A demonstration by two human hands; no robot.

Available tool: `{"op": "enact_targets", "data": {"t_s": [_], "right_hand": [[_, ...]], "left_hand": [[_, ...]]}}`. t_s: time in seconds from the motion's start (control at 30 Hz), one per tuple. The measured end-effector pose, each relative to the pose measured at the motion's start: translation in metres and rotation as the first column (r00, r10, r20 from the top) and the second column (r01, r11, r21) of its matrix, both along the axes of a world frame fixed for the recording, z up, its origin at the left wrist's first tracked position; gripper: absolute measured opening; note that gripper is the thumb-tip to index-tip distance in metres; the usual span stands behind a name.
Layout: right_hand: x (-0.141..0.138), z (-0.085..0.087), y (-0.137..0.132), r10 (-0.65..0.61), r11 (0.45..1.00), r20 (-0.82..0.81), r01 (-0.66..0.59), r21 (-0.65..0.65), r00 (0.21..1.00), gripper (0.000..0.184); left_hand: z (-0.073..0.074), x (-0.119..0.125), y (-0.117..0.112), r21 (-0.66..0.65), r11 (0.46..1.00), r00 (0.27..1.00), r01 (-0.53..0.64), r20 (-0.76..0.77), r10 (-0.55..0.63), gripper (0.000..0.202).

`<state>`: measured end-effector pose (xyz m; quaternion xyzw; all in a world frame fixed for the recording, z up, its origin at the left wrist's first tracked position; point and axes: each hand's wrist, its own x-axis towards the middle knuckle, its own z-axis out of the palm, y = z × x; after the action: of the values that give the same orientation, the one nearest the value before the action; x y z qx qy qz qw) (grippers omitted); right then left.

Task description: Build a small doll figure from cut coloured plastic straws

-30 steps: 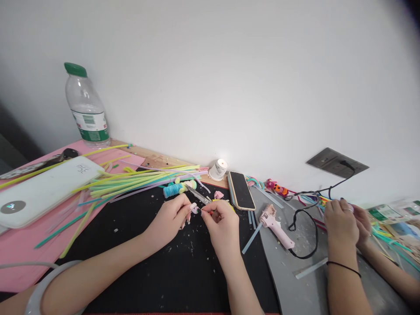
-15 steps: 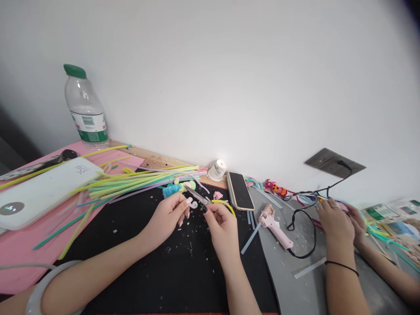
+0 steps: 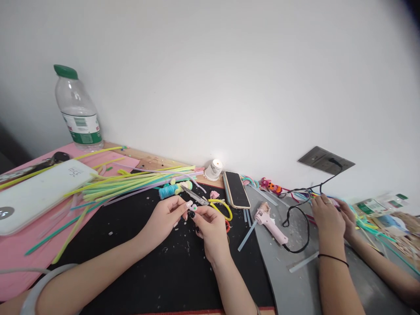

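My left hand [image 3: 166, 217] and my right hand [image 3: 211, 228] meet over the black mat [image 3: 147, 267], both with fingers pinched together on a small pale piece with a green spot [image 3: 193, 208] held between the fingertips. Scissors [image 3: 197, 197] with yellow handles [image 3: 221, 206] lie on the mat just behind my fingers. A blue wound spool [image 3: 168, 190] and a small pink bit [image 3: 214, 194] sit beyond them. A pale bangle [image 3: 42, 286] is on my left wrist.
A bundle of thin yellow, green and blue sticks [image 3: 124, 181] fans to the left over a pink sheet [image 3: 19, 258]. A white device [image 3: 36, 190], water bottle [image 3: 76, 111], lit candle [image 3: 213, 168], phone [image 3: 236, 189] and pink glue gun [image 3: 271, 223] stand around. Another person's hands [image 3: 330, 221] work at the right.
My two hands have come closer together and shifted slightly left on the mat. The yellow scissor handles, partly hidden by my right hand before, now show. The other person's hands moved left a little.
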<state>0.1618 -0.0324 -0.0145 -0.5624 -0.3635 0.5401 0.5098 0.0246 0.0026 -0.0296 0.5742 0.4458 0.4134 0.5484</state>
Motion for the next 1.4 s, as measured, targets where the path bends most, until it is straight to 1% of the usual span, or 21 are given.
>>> {"op": "enact_targets", "data": {"t_s": [0.1, 0.3, 0.53, 0.73, 0.87, 1.07, 1.4], "right_hand": [[-0.0002, -0.0019, 0.0006, -0.013, 1.0, -0.055, 0.014, 0.008, 0.998, 0.022], [0.0023, -0.0068, 0.0033, -0.008, 1.0, -0.051, 0.008, 0.009, 0.999, 0.021], [0.0035, -0.0083, 0.0051, -0.004, 1.0, -0.099, 0.006, 0.019, 0.995, 0.022], [0.004, -0.0092, 0.0051, -0.018, 1.0, -0.105, 0.019, 0.013, 0.994, 0.024], [0.0037, -0.0083, 0.0048, -0.008, 1.0, -0.115, 0.011, 0.022, 0.993, 0.024], [0.0035, -0.0079, 0.0058, -0.009, 0.999, -0.134, 0.013, 0.029, 0.991, 0.024], [0.0025, -0.0071, 0.0046, -0.022, 0.999, -0.141, 0.027, 0.036, 0.99, 0.023]], "left_hand": [[0.0, 0.0, 0.0002, 0.01, 1.0, 0.999, 0.001, -0.041, -0.001, 0.036], [0.0024, -0.0016, -0.0013, 0.094, 0.995, 0.992, 0.028, -0.129, -0.015, 0.033], [0.0023, -0.0033, -0.0012, 0.135, 0.987, 0.975, 0.085, -0.216, -0.054, 0.032], [0.0036, -0.0037, -0.0016, 0.229, 0.968, 0.958, 0.101, -0.286, -0.032, 0.029], [0.005, -0.0039, -0.0025, 0.266, 0.957, 0.944, 0.113, -0.33, -0.019, 0.028], [0.0042, -0.0041, -0.0015, 0.283, 0.952, 0.93, 0.12, -0.368, -0.008, 0.028], [0.0044, -0.0029, -0.0037, 0.253, 0.956, 0.913, 0.147, -0.407, -0.033, 0.029]]}}
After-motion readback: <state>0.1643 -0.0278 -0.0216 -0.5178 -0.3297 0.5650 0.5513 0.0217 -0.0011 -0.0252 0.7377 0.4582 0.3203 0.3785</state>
